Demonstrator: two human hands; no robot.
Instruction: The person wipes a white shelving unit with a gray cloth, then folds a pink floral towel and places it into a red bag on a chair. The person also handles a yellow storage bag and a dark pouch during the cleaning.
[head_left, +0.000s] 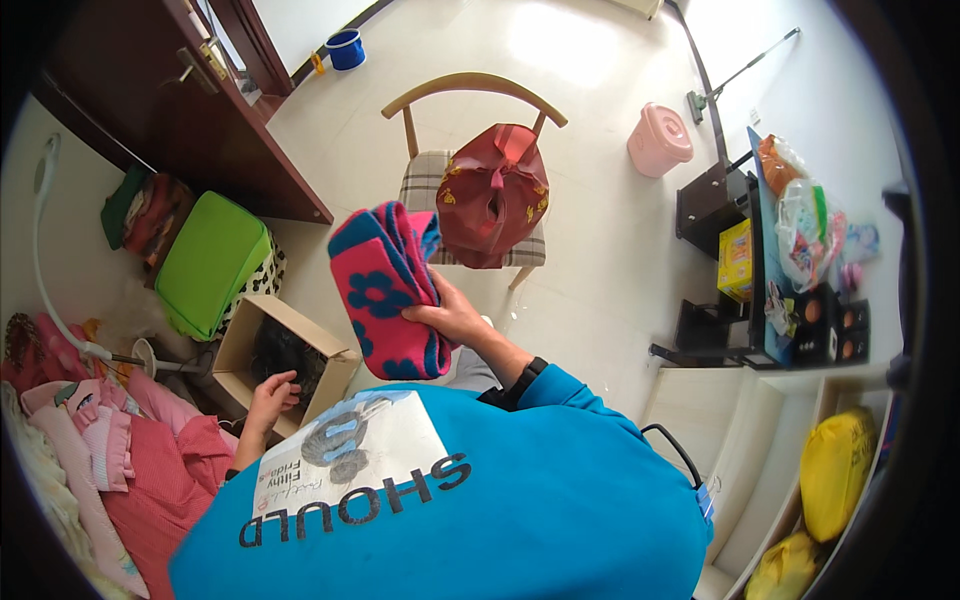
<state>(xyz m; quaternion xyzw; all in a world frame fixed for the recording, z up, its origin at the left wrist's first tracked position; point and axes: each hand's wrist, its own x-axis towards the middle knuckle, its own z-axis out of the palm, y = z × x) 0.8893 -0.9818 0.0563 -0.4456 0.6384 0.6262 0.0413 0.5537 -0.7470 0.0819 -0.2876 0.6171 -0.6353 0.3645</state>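
Observation:
In my right hand (454, 311) is a folded pink cloth (375, 300) with blue flowers and a blue reverse side, held up in front of my body. Nothing is in my left hand (271, 401); its fingers are parted and partly curled above the near edge of an open cardboard box (339, 371). Dark, shiny material (285, 352) lies inside that box. Beyond the cloth, a dark red bag (495, 210) with yellow markings is gathered at its top and rests on a wooden chair's checked seat (424, 176).
Left of me are pink bedding (157, 472), a white lamp (41, 217) and a green-topped storage bag (214, 262). A brown door (180, 112) stands ajar. At right are a pink lidded bucket (656, 142), a cluttered desk (765, 315) and shelving holding yellow bags (832, 472).

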